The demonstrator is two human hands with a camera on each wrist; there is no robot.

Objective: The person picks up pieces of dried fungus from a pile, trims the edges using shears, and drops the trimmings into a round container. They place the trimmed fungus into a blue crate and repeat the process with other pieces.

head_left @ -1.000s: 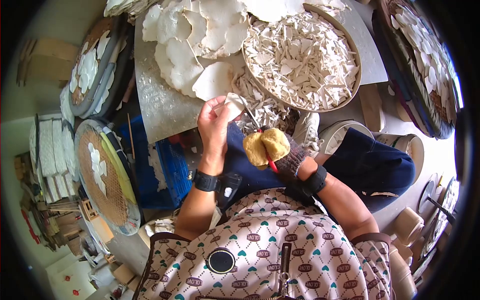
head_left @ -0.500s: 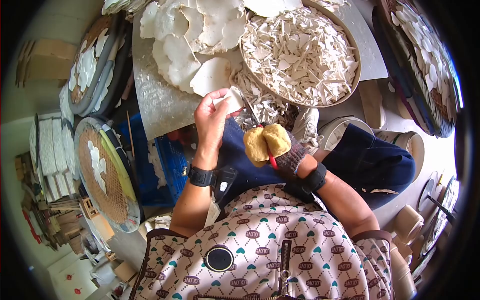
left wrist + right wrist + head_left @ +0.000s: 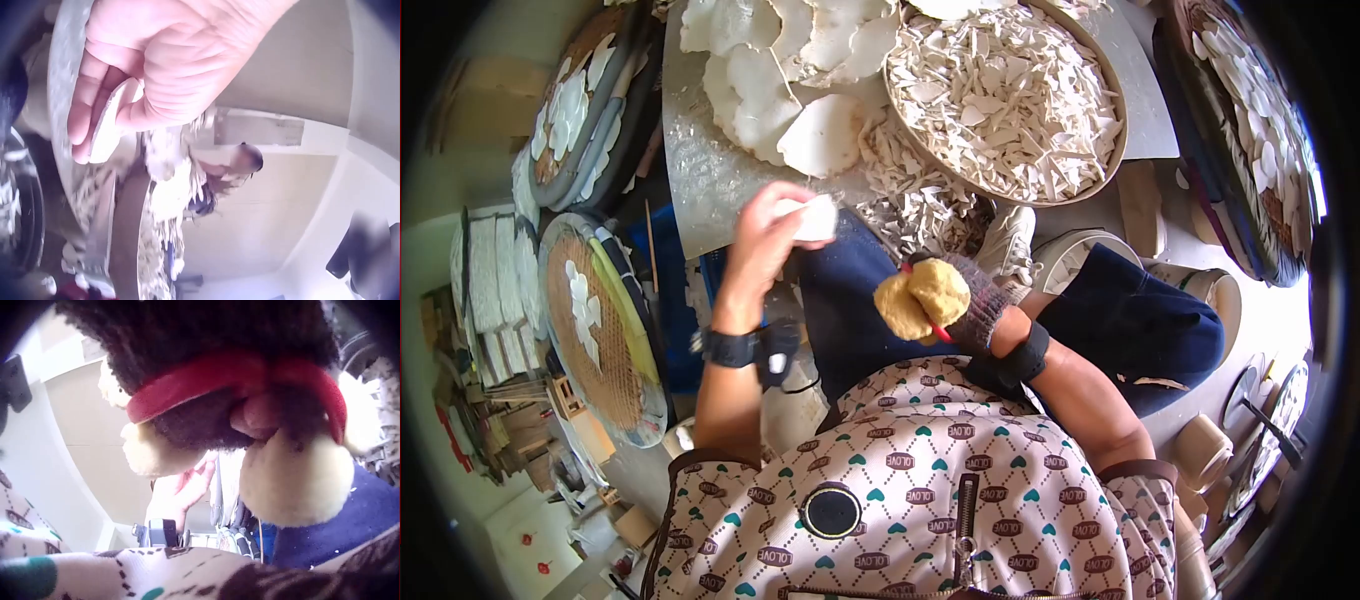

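My bare left hand (image 3: 758, 245) pinches a small, flat white piece (image 3: 818, 220) between thumb and fingers, above my left thigh. In the left wrist view the thin edge of that piece (image 3: 109, 128) shows. My gloved right hand (image 3: 988, 305) grips scissors (image 3: 941, 332) with red handles wrapped in yellow foam pads. Their metal blade (image 3: 102, 228) points away from me, apart from the piece. Thin, irregular white sheets (image 3: 820, 135) lie overlapped on the metal tabletop (image 3: 710, 195) ahead. Beside them a round tray (image 3: 1121, 120) is heaped with cut white strips.
Loose strips (image 3: 930, 215) lie below the tray's near edge. Round woven racks (image 3: 600, 335) holding white pieces stand at the left, another rack (image 3: 1250, 150) at the right. A white bucket (image 3: 1050, 268) sits by my right leg. Another person (image 3: 228, 172) appears in the background.
My left hand has moved left and a little toward me with the white piece, away from the scissors. The right hand stays nearly in place, still holding the scissors.
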